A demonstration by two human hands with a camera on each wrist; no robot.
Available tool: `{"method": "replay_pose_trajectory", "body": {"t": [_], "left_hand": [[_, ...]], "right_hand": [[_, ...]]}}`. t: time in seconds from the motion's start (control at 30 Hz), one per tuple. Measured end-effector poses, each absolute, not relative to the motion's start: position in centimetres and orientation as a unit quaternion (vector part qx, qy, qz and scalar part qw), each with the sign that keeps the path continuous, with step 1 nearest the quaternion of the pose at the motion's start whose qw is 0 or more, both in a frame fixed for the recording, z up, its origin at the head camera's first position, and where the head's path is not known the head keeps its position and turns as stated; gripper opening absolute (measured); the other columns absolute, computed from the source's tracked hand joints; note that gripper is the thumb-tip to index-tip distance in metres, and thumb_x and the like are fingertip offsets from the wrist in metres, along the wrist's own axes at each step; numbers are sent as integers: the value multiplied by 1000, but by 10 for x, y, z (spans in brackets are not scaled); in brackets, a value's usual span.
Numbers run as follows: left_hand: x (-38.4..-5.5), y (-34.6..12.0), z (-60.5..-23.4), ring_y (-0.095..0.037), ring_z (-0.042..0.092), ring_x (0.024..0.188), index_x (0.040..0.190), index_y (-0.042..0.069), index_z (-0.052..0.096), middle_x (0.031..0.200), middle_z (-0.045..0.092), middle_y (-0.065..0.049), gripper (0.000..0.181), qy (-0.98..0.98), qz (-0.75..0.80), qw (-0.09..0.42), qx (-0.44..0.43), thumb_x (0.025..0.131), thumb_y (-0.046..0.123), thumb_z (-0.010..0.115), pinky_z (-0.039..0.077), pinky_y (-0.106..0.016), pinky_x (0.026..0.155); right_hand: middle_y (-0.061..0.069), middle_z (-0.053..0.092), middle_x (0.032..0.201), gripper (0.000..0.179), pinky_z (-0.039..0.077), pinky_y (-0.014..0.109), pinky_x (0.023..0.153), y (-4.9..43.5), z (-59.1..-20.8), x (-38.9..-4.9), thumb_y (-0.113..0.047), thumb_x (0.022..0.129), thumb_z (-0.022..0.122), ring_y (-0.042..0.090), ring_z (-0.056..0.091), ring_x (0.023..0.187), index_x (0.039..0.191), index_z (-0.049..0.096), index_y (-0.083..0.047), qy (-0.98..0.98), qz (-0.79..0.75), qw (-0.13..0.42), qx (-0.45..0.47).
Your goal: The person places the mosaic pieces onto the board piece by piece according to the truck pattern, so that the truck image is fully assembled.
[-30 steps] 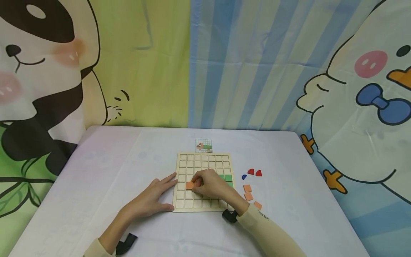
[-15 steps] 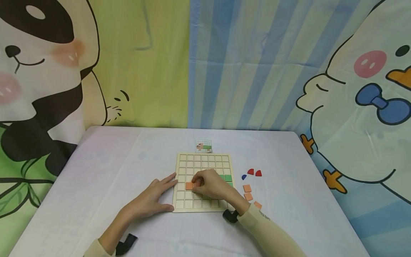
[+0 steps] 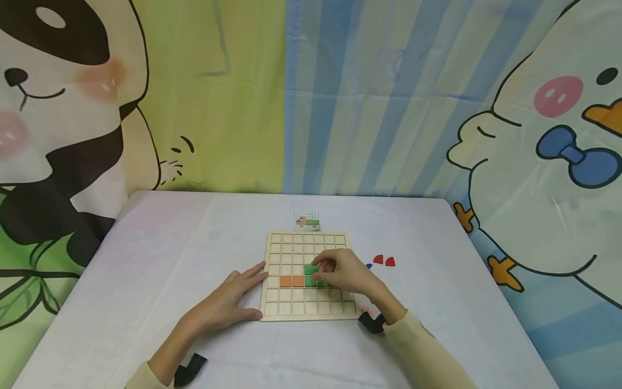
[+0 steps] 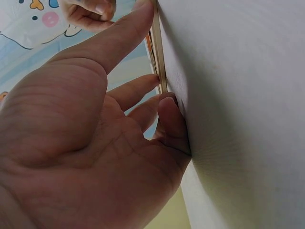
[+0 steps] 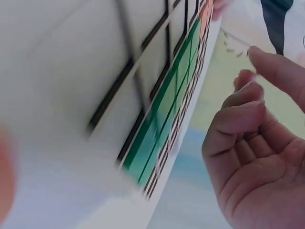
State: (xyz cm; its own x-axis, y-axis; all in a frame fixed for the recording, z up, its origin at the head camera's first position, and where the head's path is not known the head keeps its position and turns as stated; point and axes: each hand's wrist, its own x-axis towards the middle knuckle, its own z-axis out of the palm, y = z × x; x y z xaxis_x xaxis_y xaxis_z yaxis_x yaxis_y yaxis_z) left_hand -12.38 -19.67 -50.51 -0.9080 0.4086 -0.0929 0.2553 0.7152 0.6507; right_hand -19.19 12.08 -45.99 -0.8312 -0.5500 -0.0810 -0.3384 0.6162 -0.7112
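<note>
Clock is off the middle of the grid board (image 3: 285, 308), head view, 12 = far side. Board lies flat on the table (image 3: 277, 356). In place so far: two orange tiles (image 3: 298, 281) side by side, just toward 9, and a block of green tiles (image 3: 310, 281) from the middle toward 3, partly under the right hand (image 3: 347, 272), so no full count. Off the board, not placed: two red pieces (image 3: 378, 259) and a blue piece (image 3: 369, 265), all between 2 and 3, the blue partly hidden. Also bits of loose orange (image 3: 382, 334) at 4, mostly covered by arm and wrist gear. My read: partway, plenty of bare cells. Right hand: fingers bent, thumb and index tips apart, no piece visible between them; can't tell if it touches the green. Left hand (image 3: 233, 297), between 8 and 9: fingers spread, fairly straight, tips against the board edge, gripping nothing; likely steadying it. Small card (image 3: 307, 220) at 12, just past the board, printed grid with orange and green. Surface: white cloth, faint print, smooth. Room: curtain backdrop behind the table, yellow-green panel (image 3: 228, 119) at 11, blue stripes (image 3: 374, 108) near 1, cartoon panda (image 3: 97, 156) at 10, duck (image 3: 520, 216) around 2.
</note>
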Motion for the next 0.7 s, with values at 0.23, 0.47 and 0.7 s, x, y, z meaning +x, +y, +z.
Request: {"method": "replay_pose_trajectory", "body": {"t": [0.23,0.47,0.7], "left_hand": [[-123,-197,-505,-12,41,110,157,14,52,177,30,1,90,919,330,115,184,79,31,93,43,-28,94],[-124,-197,-506,-12,41,110,157,14,52,177,30,1,91,920,327,114,181,78,32,93,44,-28,94],[-124,-197,-506,-12,41,112,158,14,51,176,30,2,91,918,332,115,182,79,31,93,44,-29,96]], "right_hand": [[-5,69,88,31,49,24,70,162,-459,-191,-27,93,82,11,62,79,117,77,-8,889,-375,131,-226],[-1,69,88,27,48,24,64,199,-458,-190,-22,95,80,12,60,75,117,77,-7,893,-379,128,-206],[0,68,89,20,47,23,63,231,-469,-189,-19,95,78,13,58,76,112,78,-9,909,-357,134,-168]]}}
